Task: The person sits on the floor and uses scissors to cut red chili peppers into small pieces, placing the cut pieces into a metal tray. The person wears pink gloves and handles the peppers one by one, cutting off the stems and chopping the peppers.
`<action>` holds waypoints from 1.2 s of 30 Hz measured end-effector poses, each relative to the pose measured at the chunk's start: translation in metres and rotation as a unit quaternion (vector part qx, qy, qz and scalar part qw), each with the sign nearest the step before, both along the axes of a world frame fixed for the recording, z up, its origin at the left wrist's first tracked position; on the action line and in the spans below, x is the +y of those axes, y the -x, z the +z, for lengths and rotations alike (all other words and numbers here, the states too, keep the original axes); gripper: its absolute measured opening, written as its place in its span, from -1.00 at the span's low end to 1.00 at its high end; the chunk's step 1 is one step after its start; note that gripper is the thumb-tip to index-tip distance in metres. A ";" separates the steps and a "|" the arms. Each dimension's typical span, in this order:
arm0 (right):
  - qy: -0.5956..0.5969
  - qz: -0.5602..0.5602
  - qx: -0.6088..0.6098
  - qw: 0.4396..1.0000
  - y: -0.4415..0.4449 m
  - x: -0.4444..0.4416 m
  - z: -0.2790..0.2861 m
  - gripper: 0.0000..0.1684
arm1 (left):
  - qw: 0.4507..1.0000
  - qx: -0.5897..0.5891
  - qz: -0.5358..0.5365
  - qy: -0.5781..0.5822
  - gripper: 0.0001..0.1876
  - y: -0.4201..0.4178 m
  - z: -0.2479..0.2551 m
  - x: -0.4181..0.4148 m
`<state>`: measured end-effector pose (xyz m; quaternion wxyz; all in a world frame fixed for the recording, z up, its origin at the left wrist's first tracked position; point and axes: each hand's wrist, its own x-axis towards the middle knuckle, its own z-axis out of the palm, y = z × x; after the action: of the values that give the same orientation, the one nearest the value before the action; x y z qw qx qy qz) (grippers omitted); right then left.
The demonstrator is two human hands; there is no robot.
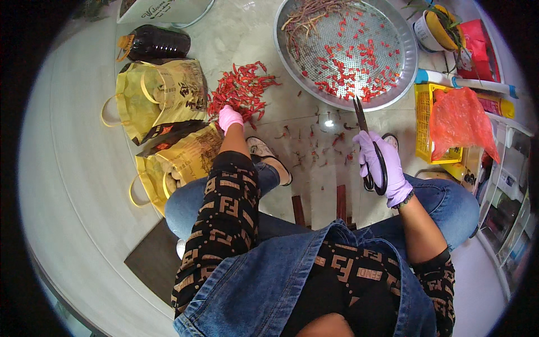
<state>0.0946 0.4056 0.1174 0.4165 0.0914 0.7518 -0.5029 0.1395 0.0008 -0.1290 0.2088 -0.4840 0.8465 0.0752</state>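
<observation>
My left hand (231, 118), in a pink glove, reaches to the near edge of a heap of red chilli peppers (244, 86) on the tiled floor. Its fingertips are hidden, so whether it grips a pepper cannot be told. In a lilac glove, my right hand (377, 164) holds black-handled scissors (361, 113), blades pointing away from me towards the rim of a large round metal tray (283, 63). Cut red chilli pieces (337, 76) lie scattered over the tray's perforated bottom. Thin brownish dried stalks (309, 14) are piled at its far left.
Chilli stems (312, 153) litter the floor between my feet. Two yellow bags (181, 90) and a dark-filled plastic bottle (160, 43) stand left. On the right are a yellow plastic basket (423, 122), a red plastic bag (461, 122) and a potted plant (429, 33).
</observation>
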 end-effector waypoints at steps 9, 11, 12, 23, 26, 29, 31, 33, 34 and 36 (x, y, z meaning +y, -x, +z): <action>-0.046 0.075 0.111 0.990 0.002 -0.001 0.000 -0.55 | 0.988 -0.058 -0.112 -0.086 -0.72 0.004 0.003 -0.013; -0.054 0.071 0.128 0.988 0.002 0.003 -0.010 -0.53 | 0.981 -0.092 -0.133 -0.103 -0.71 0.005 -0.005 -0.007; -0.068 0.079 0.132 0.986 0.003 0.003 -0.010 -0.53 | 0.982 -0.107 -0.129 -0.085 -0.71 0.002 -0.009 -0.005; -0.087 0.151 0.178 0.969 -0.001 -0.007 -0.002 -0.53 | 0.954 0.179 0.090 -0.221 -0.75 0.018 -0.001 -0.028; -0.071 0.157 0.255 0.951 -0.005 -0.001 -0.024 -0.50 | 0.835 0.304 0.165 -0.429 -0.76 0.061 0.050 -0.004; -0.069 0.163 0.320 0.931 -0.005 0.000 -0.009 -0.47 | 0.791 0.291 0.053 -0.536 -0.78 0.091 0.121 0.031; -0.057 0.168 0.355 0.918 -0.006 -0.003 0.003 -0.47 | 0.763 0.290 -0.001 -0.578 -0.78 0.093 0.164 0.053; -0.043 0.166 0.348 0.922 -0.007 -0.005 0.016 -0.48 | 0.733 0.289 -0.053 -0.613 -0.81 0.091 0.198 0.074; -0.035 0.159 0.357 0.920 -0.006 -0.001 0.010 -0.46 | 0.731 0.275 -0.081 -0.619 -0.80 0.090 0.229 0.104; -0.029 0.174 0.378 0.909 -0.005 0.001 0.009 -0.45 | 0.730 0.278 -0.090 -0.618 -0.81 0.074 0.256 0.130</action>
<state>0.0998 0.4062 0.1261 0.1792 -0.2257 0.8711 -0.3976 0.0655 0.1310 0.1268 0.2231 -0.1269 0.6727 0.6940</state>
